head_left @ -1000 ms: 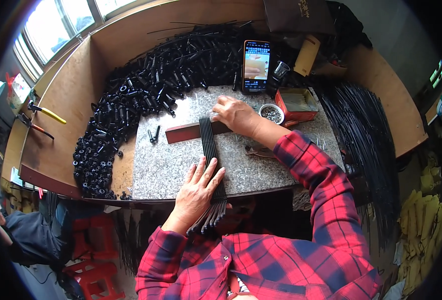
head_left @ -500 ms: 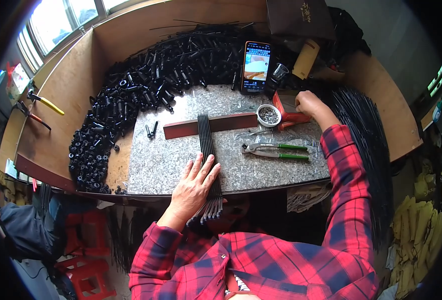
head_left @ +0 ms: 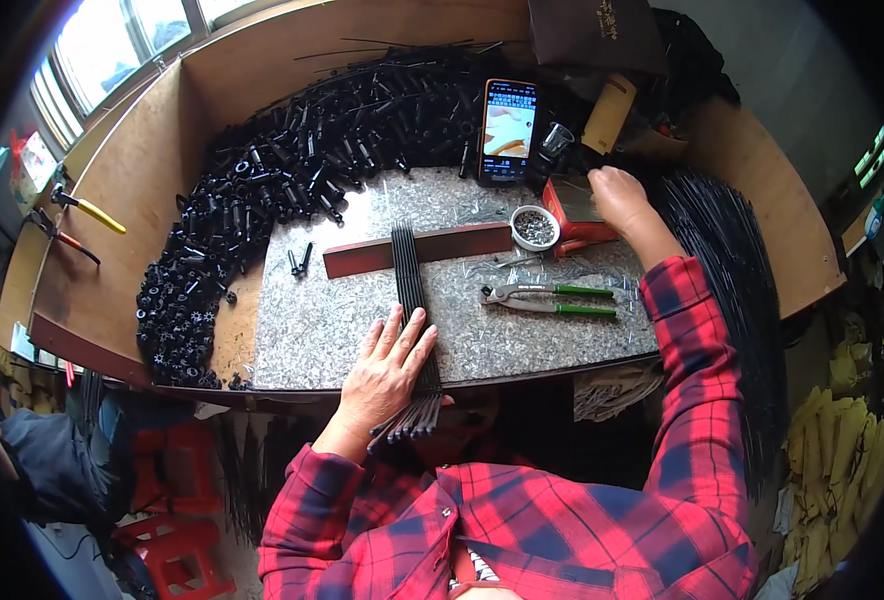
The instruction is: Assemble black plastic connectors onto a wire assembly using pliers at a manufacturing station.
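My left hand (head_left: 380, 376) lies over a bundle of thin black rods (head_left: 409, 280), its fingers stretched along the top and its thumb tip showing past the bundle's far side. The rods' upper part crosses a dark red strip (head_left: 352, 259); their knobbed lower ends overhang the table's near edge. At the back right, my right hand (head_left: 622, 200) is closed beside a red-framed object (head_left: 582, 233); whatever its fingers hold is hidden. Left of that object stands a white cup of small metal pieces (head_left: 535, 228). Green-handled pincers (head_left: 552, 300) lie nearer me.
Black plastic parts (head_left: 292, 160) are heaped along the back and left. A phone (head_left: 509, 130) stands upright behind the speckled board (head_left: 312, 330). Long black rods (head_left: 727, 240) fill the right side. Yellow-handled pliers (head_left: 100, 214) hang on the left wall. Another person's sleeve (head_left: 67, 450) shows at lower left.
My right hand has shifted slightly up beside the red-framed object. The rods' knobbed ends have tilted a little, and my left thumb tip now shows beyond the bundle.
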`<state>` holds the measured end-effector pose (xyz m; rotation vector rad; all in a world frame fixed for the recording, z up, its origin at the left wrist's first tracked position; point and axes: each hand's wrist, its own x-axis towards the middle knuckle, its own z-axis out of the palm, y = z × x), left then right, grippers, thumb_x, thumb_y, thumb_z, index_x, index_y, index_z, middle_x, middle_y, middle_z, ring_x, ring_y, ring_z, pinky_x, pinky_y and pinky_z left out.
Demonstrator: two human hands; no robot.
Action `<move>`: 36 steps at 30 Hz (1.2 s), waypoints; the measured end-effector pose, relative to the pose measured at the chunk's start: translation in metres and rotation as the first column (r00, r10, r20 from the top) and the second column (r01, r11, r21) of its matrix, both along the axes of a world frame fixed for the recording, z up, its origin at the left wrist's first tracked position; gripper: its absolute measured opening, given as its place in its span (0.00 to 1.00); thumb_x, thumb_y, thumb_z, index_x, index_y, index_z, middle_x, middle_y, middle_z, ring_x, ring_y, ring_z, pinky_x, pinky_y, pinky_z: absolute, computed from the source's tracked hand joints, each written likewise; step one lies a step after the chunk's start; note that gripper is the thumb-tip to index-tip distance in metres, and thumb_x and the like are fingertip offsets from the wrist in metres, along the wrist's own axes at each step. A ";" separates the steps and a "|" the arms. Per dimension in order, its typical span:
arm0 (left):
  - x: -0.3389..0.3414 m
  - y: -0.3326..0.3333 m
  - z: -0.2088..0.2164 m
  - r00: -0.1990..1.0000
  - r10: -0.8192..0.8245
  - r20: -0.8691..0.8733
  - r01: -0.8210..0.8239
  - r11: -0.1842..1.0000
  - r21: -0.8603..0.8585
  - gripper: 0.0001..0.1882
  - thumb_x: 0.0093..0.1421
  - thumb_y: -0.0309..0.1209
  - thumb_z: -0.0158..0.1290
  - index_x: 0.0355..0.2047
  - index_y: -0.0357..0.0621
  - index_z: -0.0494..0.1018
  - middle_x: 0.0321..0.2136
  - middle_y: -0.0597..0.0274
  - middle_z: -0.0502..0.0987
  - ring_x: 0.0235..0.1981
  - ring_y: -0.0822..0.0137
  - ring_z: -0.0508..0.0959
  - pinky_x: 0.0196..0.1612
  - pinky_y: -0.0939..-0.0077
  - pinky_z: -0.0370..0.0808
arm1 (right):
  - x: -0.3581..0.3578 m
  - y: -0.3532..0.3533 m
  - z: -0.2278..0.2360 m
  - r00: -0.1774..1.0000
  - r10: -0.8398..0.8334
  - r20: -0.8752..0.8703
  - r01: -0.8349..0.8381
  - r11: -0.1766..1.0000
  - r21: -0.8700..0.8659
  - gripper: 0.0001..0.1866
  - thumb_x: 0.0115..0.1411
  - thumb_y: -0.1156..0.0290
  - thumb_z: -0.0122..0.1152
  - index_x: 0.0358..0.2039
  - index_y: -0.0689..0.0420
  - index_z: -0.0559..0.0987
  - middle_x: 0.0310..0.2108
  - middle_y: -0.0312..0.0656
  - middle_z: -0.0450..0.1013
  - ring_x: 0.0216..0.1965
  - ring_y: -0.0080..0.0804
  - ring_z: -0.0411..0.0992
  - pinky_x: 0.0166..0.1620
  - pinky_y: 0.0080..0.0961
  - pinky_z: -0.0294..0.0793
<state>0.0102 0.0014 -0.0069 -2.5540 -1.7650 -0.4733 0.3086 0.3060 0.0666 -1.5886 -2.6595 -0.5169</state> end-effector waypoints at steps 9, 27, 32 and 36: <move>-0.003 0.001 -0.006 0.999 -0.003 -0.043 0.005 1.000 0.028 0.48 0.50 0.63 0.51 0.62 0.41 0.57 0.63 0.48 0.56 0.67 0.46 0.49 0.65 0.52 0.48 | -0.109 -0.054 -0.015 0.756 0.521 -0.396 -0.539 0.839 0.073 0.13 0.52 0.82 0.49 0.38 0.61 0.77 0.35 0.48 0.72 0.40 0.46 0.72 0.44 0.35 0.73; -0.003 0.001 -0.006 0.999 -0.001 -0.047 0.003 0.999 0.048 0.44 0.53 0.58 0.50 0.62 0.41 0.57 0.63 0.50 0.56 0.66 0.46 0.52 0.65 0.52 0.51 | -0.152 -0.069 -0.040 0.751 0.597 -0.282 -0.616 0.788 0.029 0.12 0.53 0.75 0.51 0.37 0.55 0.78 0.37 0.49 0.72 0.43 0.44 0.72 0.45 0.35 0.73; -0.005 0.000 -0.008 0.999 -0.002 -0.049 0.004 0.999 0.039 0.48 0.50 0.62 0.52 0.62 0.40 0.57 0.64 0.48 0.54 0.66 0.45 0.50 0.66 0.52 0.48 | -0.154 -0.070 -0.040 0.746 0.604 -0.283 -0.617 0.785 0.049 0.11 0.54 0.74 0.51 0.36 0.55 0.78 0.37 0.49 0.72 0.42 0.44 0.72 0.44 0.35 0.73; -0.003 0.001 -0.006 0.999 -0.013 -0.030 0.013 1.000 0.019 0.49 0.49 0.61 0.54 0.62 0.39 0.56 0.64 0.48 0.54 0.66 0.45 0.49 0.66 0.52 0.48 | -0.152 -0.067 -0.043 0.741 0.602 -0.299 -0.618 0.785 0.047 0.10 0.54 0.73 0.51 0.35 0.54 0.79 0.37 0.48 0.72 0.42 0.43 0.72 0.44 0.35 0.74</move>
